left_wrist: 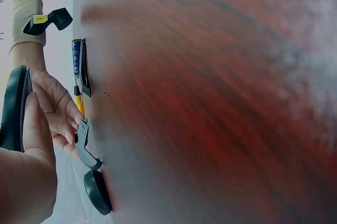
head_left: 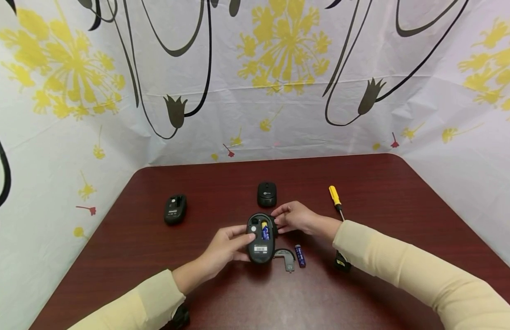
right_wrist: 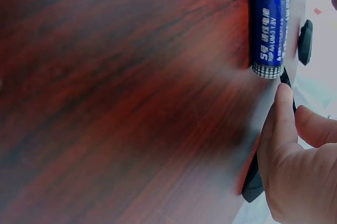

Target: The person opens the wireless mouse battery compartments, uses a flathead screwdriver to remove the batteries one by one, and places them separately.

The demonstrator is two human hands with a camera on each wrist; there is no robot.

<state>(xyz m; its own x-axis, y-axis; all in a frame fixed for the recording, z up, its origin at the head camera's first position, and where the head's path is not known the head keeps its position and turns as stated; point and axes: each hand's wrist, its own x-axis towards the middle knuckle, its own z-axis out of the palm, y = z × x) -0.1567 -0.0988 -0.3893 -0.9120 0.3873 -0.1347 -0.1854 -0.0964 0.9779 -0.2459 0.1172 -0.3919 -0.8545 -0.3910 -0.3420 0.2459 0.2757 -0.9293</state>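
My left hand (head_left: 226, 245) grips a black computer mouse (head_left: 260, 256) turned underside up, thumb across its bottom face. One blue and yellow AA battery (head_left: 265, 231) lies in its uncovered battery bay, with a bare slot beside it. At the mouse's upper right edge, my right hand (head_left: 295, 217) holds on with thumb and fingertips around a dark edge. Just below, the grey curved battery cover (head_left: 285, 258) lies on the table. A second blue battery (head_left: 300, 255) sits to its right, large in the right wrist view, where the battery (right_wrist: 269, 21) shows its label.
Another black mouse (head_left: 266, 194) stands upright behind my hands. Further left, a third mouse (head_left: 175, 209) lies bottom up. A yellow-handled screwdriver (head_left: 334, 195) lies right of my right hand, partly behind the sleeve. The dark red table (head_left: 213, 183) ends at a patterned curtain (head_left: 238, 110).
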